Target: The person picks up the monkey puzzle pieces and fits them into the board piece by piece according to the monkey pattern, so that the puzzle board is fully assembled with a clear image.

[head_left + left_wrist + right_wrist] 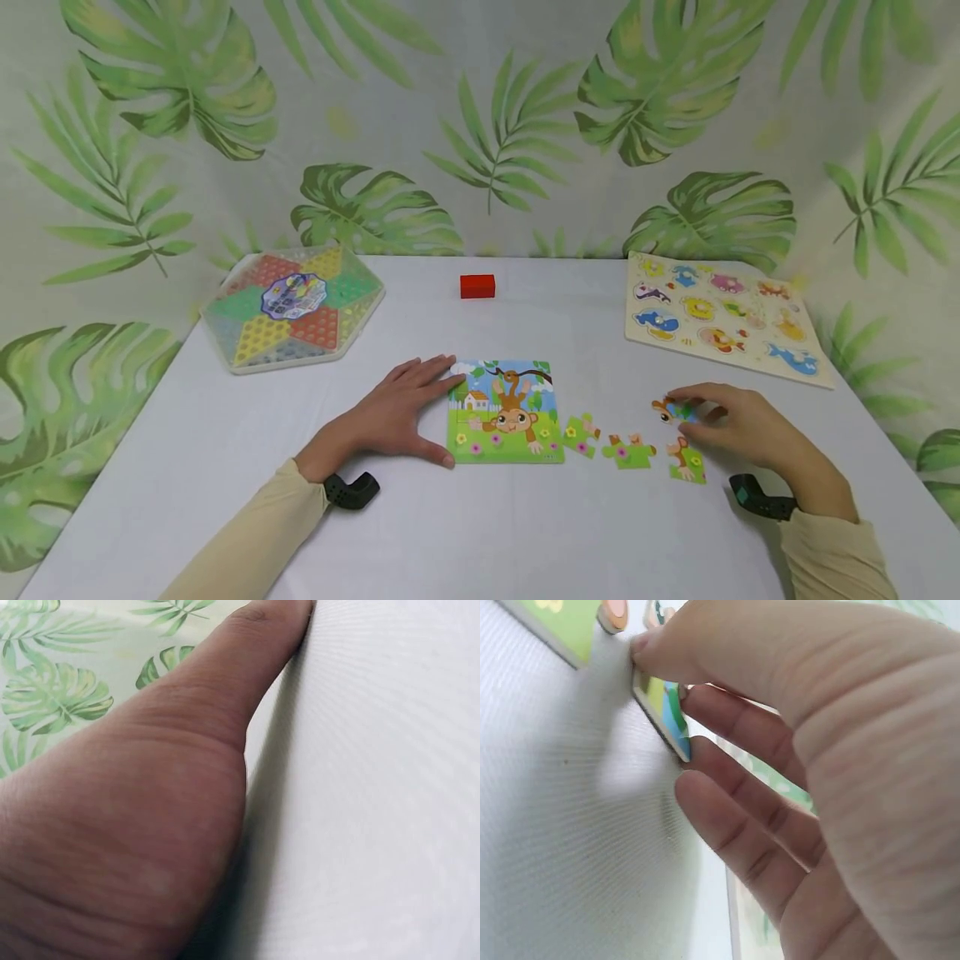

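A square monkey jigsaw picture (506, 433) lies at the middle of the white table. My left hand (397, 408) rests palm down beside it, fingers spread, fingertips and thumb at its left edge. To the right, my right hand (738, 421) pinches a jigsaw piece (663, 411) showing part of a monkey's face between thumb and fingers. The same piece (676, 720) appears tilted on edge in the right wrist view. Three loose pieces lie nearby: a green one (580, 436) by the picture, another (630, 452), and one (688, 462) just below my right hand.
A small red block (477, 287) sits at the back middle. At the back left lies a hexagonal star-patterned game board (348, 333). A wooden animal puzzle board (738, 354) lies at the back right. Leaf-print cloth (510, 167) hangs behind the table.
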A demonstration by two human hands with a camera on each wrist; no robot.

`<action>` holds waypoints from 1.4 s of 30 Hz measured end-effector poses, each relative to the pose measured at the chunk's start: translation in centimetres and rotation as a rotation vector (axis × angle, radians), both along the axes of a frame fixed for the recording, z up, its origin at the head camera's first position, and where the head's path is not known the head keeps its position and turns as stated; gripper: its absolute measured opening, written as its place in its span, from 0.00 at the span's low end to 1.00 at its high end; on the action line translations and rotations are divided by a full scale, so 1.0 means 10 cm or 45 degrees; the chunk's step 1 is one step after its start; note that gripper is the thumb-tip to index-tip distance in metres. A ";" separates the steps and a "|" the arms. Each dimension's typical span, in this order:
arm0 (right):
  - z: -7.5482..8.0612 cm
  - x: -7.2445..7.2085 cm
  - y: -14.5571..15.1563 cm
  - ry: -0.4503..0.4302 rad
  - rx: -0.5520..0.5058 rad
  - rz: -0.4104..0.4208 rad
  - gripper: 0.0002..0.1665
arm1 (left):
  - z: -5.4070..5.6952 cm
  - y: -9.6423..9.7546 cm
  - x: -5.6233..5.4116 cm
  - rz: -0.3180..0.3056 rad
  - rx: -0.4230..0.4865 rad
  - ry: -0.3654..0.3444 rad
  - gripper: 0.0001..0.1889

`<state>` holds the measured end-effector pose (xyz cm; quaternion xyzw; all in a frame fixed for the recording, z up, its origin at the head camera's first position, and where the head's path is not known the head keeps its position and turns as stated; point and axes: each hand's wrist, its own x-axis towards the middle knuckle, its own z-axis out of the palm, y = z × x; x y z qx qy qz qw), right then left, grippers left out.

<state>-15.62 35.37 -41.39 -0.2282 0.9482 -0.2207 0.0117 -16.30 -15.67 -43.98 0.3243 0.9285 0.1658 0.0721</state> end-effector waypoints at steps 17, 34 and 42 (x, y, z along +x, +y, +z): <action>0.04 0.00 -0.06 0.014 0.029 -0.027 0.22 | -0.02 -0.01 0.04 -0.002 0.030 0.022 0.61; -0.07 0.02 -0.23 0.257 -0.071 0.069 0.25 | -0.01 0.00 0.01 -0.011 0.025 0.034 0.61; -0.05 0.02 -0.36 0.357 -0.087 0.041 0.25 | 0.01 0.00 0.02 -0.021 0.021 0.049 0.60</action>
